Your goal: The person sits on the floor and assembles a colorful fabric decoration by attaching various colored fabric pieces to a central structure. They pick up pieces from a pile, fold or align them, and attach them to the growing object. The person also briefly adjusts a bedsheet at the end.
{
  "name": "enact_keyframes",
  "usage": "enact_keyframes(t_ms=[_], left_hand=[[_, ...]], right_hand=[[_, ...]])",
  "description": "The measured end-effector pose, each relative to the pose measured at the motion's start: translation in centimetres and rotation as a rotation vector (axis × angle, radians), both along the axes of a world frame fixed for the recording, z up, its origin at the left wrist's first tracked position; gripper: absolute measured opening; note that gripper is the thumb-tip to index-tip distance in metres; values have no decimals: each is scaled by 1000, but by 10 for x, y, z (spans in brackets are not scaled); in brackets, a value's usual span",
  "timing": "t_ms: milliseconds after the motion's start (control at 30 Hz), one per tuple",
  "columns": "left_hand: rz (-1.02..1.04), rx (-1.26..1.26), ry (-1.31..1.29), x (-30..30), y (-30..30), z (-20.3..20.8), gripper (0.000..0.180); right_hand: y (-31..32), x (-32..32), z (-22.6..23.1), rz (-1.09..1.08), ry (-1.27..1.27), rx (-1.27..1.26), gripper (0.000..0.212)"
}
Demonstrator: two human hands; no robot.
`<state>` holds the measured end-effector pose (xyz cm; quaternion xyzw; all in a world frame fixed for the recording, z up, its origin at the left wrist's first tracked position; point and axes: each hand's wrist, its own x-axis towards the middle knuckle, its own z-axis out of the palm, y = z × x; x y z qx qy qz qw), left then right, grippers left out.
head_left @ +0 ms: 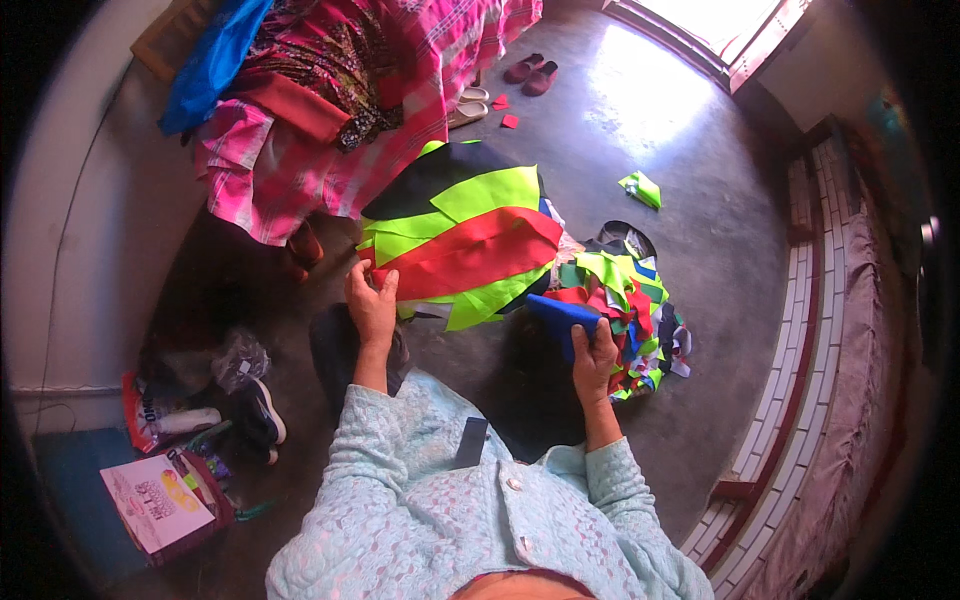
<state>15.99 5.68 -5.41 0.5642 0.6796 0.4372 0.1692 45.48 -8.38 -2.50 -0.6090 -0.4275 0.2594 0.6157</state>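
My left hand [372,308] is at the left end of a red cloth strip [470,250], thumb and forefinger apart and touching its edge. The strip lies over neon yellow-green cloth pieces [490,193] and a dark cloth [440,180]. In my right hand [593,362] is a folded blue cloth piece [563,316], pinched between thumb and fingers. It hangs at the left side of a heap of mixed cloth scraps [640,300] in red, green, blue, white and yellow-green. What lies under the cloth stack is hidden.
A pink checked cloth [330,190] drapes over something at the upper left. Dark red shoes [537,78] and a green scrap [642,188] lie on the floor. Lower left are a sneaker [262,412], a plastic bag [240,360] and a printed box [158,502]. A white-slatted frame [800,370] stands right.
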Motion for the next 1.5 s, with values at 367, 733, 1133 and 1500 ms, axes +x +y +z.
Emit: enact_keyframes(t_ms=[367,733,1133,1500], left_hand=[[-80,-69,-243,-13,5,-12,25],[-97,-93,-735,-19,3,8,24],[-97,-47,-822,-17,11,0,19],[-71,-54,-785,-14,12,-1,19]], right_hand=[[93,53,5,23,611,-44,11],[148,59,-47,253,-66,-291,26],[157,74,22,183,-641,-272,13],[205,76,60,-142,-992,-340,22]])
